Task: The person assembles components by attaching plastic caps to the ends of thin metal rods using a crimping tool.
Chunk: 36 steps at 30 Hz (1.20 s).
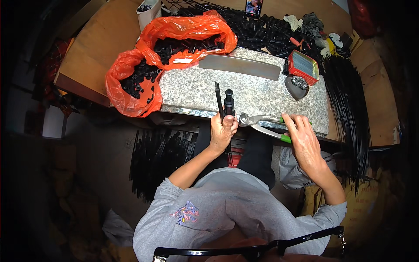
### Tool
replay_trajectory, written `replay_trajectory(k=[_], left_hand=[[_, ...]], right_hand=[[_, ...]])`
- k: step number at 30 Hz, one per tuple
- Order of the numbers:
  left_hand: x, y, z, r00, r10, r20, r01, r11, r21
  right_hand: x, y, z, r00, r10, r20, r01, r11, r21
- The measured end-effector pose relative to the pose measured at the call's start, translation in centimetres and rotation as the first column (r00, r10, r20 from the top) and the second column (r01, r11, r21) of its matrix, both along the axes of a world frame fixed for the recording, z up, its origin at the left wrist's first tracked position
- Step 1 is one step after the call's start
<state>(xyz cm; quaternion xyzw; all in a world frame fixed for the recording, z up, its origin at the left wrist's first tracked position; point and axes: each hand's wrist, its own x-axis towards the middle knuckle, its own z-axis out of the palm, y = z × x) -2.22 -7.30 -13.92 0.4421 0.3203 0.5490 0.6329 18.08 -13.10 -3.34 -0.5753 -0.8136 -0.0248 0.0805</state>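
My left hand (221, 134) is closed around a black stepped tubular part (229, 103), held upright at the bench's front edge. Thin black rods (219, 98) stick up beside it from the same grip. My right hand (303, 140) grips end-cutting pliers (247, 120) with green-sleeved handles. The handles are spread apart, and the pliers' head points left, close to the fingers of my left hand. Whether the jaws touch the black part cannot be made out.
Red-orange plastic bags (114, 76) hold small black parts. On the speckled stone slab (257, 94) lie a curved metal strip (240, 66), a red tin (307, 75) and a dark dish (297, 92) with shiny bits. Long black rods (349, 105) hang at right; a phone (253, 8) stands behind.
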Motion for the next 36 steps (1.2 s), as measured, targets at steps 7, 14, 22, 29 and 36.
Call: replay_trajectory(k=[7, 14, 22, 29, 36], left_hand=[[0.1, -0.1, 0.3, 1.000, 0.021, -0.001, -0.021, 1.000, 0.000], [0.0, -0.1, 0.3, 1.000, -0.014, -0.001, 0.014, 1.000, 0.012], [0.0, 0.0, 0.1, 1.000, 0.003, 0.006, -0.003, 1.000, 0.002], [-0.4, 0.2, -0.1, 1.000, -0.016, -0.019, 0.016, 1.000, -0.010], [-1.1, 1.1, -0.6, 0.994, -0.105, -0.013, 0.104, 0.994, -0.037]], right_hand=[[-0.1, 0.3, 0.0, 1.000, 0.020, -0.020, -0.020, 1.000, -0.019], [-0.1, 0.4, 0.4, 1.000, -0.019, -0.014, 0.019, 1.000, 0.005], [-0.4, 0.3, 0.7, 0.990, -0.010, 0.143, -0.011, 0.990, 0.142], [-0.3, -0.3, 2.1, 0.971, 0.138, 0.195, -0.145, 0.989, 0.025], [-1.5, -1.0, 2.4, 0.995, 0.090, -0.045, -0.099, 0.953, -0.285]])
